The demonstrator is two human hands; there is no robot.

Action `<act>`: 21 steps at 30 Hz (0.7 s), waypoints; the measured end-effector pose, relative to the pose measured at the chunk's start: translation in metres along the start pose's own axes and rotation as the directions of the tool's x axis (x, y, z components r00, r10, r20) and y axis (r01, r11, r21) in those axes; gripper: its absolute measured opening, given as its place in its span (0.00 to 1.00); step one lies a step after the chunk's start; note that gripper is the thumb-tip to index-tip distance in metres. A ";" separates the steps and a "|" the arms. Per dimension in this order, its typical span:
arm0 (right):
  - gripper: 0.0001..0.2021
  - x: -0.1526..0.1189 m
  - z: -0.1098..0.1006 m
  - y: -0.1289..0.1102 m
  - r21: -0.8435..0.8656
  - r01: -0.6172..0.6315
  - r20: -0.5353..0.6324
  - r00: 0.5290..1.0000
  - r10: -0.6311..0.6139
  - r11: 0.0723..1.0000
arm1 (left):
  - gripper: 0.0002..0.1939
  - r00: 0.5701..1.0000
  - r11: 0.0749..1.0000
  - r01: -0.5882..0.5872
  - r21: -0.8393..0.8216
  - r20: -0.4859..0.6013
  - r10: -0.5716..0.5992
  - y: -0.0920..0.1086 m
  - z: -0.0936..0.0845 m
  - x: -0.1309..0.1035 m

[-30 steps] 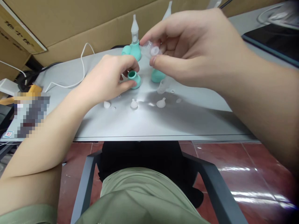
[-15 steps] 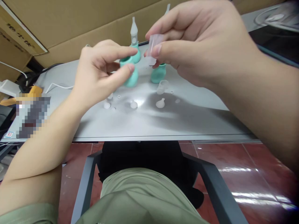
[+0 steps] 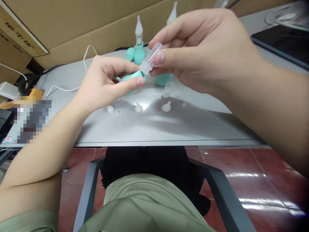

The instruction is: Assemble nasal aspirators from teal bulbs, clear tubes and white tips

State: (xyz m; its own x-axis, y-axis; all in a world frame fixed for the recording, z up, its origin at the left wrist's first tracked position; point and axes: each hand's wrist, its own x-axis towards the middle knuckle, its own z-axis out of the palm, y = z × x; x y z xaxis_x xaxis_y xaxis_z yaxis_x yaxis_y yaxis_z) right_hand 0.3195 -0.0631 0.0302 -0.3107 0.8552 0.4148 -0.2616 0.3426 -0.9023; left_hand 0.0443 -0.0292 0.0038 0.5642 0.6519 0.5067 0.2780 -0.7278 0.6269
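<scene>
My left hand [image 3: 106,80] is closed around a teal squeeze bulb [image 3: 132,77], tilted so that its opening faces up and right. Between the fingers of my right hand [image 3: 190,51] is a clear plastic tube [image 3: 154,54]. The tube's frosted lower end meets the bulb's mouth; whether it sits inside I cannot tell. Behind them stands an assembled nasal aspirator [image 3: 139,38] with a white tip and teal bulb, and another teal bulb [image 3: 129,54] lies beside it. A second aspirator [image 3: 164,79] is partly hidden behind my right hand.
On the grey table [image 3: 169,130] lie a clear tube piece [image 3: 168,89], white teardrop-shaped pieces [image 3: 166,106] and several small discs. A white cable [image 3: 87,54] runs along the left. A dark flat device [image 3: 282,45] is at the right, with cardboard [image 3: 96,25] behind.
My left hand has moved slightly down and tipped the bulb from upright to slanting right. My right hand has angled the tube and brought its lower end to the bulb's opening.
</scene>
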 end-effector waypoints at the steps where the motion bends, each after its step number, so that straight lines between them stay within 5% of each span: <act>1: 0.18 0.000 0.001 0.001 -0.002 0.004 0.000 1.000 -0.004 1.000 | 0.31 1.000 1.000 -0.025 -0.012 -0.001 0.025 -0.003 0.001 0.002; 14: 0.21 0.001 -0.003 0.005 0.020 0.064 -0.033 0.997 -0.064 0.998 | 0.31 0.992 0.995 0.076 -0.069 -0.092 -0.083 0.022 0.013 -0.013; 21: 0.18 -0.002 -0.001 0.007 -0.125 0.085 -0.080 0.992 -0.096 0.988 | 0.33 0.987 0.997 0.073 0.009 -0.142 -0.071 0.008 0.016 -0.017</act>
State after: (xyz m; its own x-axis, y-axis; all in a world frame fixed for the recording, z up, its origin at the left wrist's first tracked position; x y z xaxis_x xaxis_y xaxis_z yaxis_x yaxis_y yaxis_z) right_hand 0.3192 -0.0619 0.0224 -0.2099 0.8469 0.4886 -0.1707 0.4603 -0.8712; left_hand 0.0491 -0.0491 -0.0093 0.4271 0.7257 0.5395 0.3253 -0.6800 0.6572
